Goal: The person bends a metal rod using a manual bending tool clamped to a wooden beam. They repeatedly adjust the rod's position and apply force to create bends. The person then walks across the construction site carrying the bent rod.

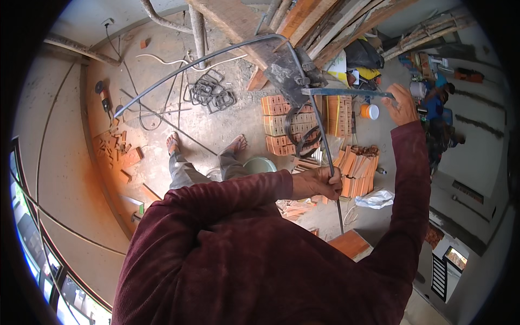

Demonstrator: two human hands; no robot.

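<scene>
Metal rod (pixel 323 134) in a fist: a worker's left hand (pixel 317 183) curls tightly round its straight near length, while the right hand (pixel 402 105) pinches the right end of a flat metal bar (pixel 349 92). The bar's left end meets the rod beside a dark plate (pixel 287 78) on a wooden beam (pixel 233 27); whether it hooks the rod there cannot be told. Beyond the plate, the rod bends sharply and sweeps left in a long arc over the floor.

Below the plate stand stacked bricks (pixel 275 127), a coil of wire (pixel 291 130) looped against them, with a white-and-orange bucket (pixel 370 111) to their right. Nearer lie a pile of tiles (pixel 357 170) and a crumpled plastic bag (pixel 375 199). Left of the bricks, a heap of bent metal loops (pixel 210 91) rests on the floor beyond the worker's bare feet (pixel 173 142). A grinder (pixel 103 96) lies far left, near broken brick pieces (pixel 116 151). In the dim far right, there appears to be another person (pixel 441 116).
</scene>
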